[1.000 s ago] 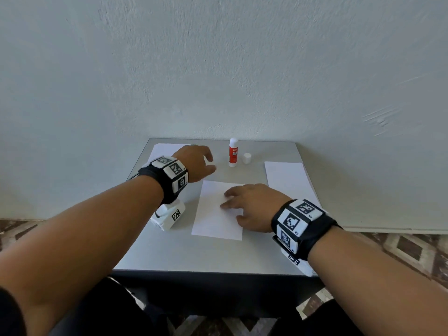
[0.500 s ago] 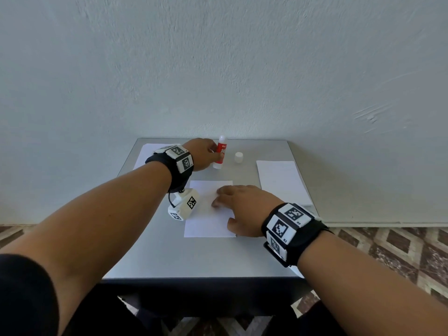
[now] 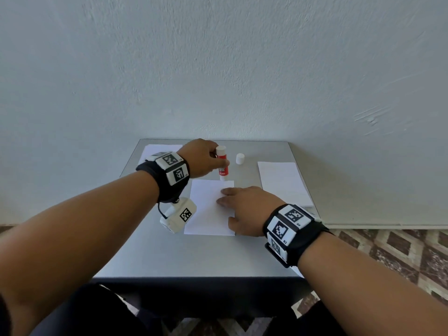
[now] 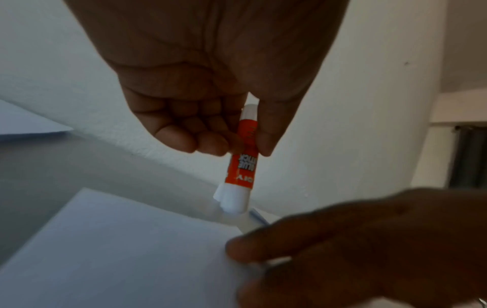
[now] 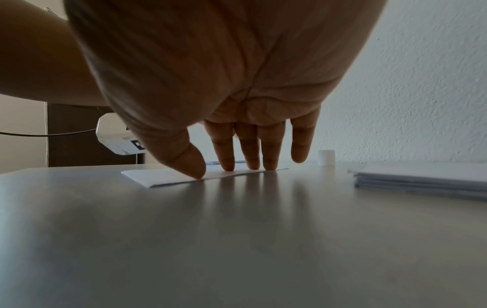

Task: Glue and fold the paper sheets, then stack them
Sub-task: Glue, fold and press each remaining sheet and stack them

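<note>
Head view: my left hand (image 3: 202, 158) grips the uncapped glue stick (image 3: 222, 163), tip seemingly touching the sheet's (image 3: 208, 209) far edge; my right hand (image 3: 244, 209) lies flat, steadying it on the worktop (image 3: 194, 258).

Left hand (image 3: 202, 158): raised above the table, fingers and thumb curled in a pinch, forearm reaching forward.
Right hand (image 3: 244, 209): palm down, fingers (image 5: 226, 155) straight and spread, tips apparently pressing down.
Wrists: both wear black bands.

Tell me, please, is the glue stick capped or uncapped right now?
Uncapped: the glue stick shows bare glue at its lower end, and its white cap stands apart on the table.
</note>
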